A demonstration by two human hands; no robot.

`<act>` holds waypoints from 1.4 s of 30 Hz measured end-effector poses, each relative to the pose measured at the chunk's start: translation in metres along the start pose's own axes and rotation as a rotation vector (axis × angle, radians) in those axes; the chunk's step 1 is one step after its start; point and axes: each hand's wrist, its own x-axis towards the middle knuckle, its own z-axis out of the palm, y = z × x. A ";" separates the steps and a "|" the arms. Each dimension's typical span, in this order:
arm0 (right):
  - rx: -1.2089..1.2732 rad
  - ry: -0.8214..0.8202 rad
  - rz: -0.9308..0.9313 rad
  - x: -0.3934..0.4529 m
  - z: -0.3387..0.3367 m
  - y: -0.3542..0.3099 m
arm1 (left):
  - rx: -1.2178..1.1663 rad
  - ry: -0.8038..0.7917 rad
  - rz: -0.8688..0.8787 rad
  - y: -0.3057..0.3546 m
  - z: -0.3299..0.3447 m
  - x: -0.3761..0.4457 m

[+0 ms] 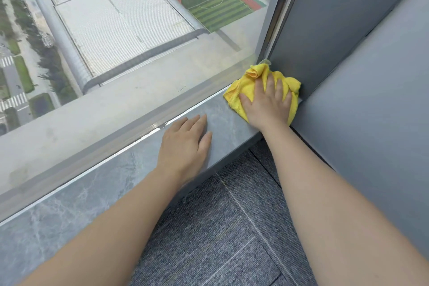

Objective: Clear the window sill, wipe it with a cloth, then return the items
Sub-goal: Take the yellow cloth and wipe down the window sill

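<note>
A grey marbled window sill [97, 193] runs from lower left to upper right below the glass. At its far right end, in the corner against the grey wall, lies a crumpled yellow cloth [246, 86]. My right hand [267, 102] presses flat on the cloth with fingers spread. My left hand [185, 144] rests palm down on the bare sill a little to the left, holding nothing. No other items show on the sill.
The window pane [139, 30] rises just behind the sill. A grey wall panel [362, 104] closes the right side. Dark grey carpet tiles [227, 227] lie below the sill's front edge.
</note>
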 end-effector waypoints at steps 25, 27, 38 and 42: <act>-0.003 0.013 -0.041 -0.089 0.008 -0.014 | -0.200 -0.122 -0.006 -0.001 -0.024 -0.064; -0.009 0.005 -0.154 -0.104 0.015 -0.024 | -0.293 -0.039 -0.058 -0.001 -0.028 -0.073; 0.408 -0.121 -0.363 -0.208 0.031 -0.025 | -0.486 0.089 -0.145 -0.024 -0.045 -0.150; 1.046 -0.147 -0.021 -0.231 0.008 -0.050 | -0.586 0.124 -0.152 -0.026 -0.075 -0.179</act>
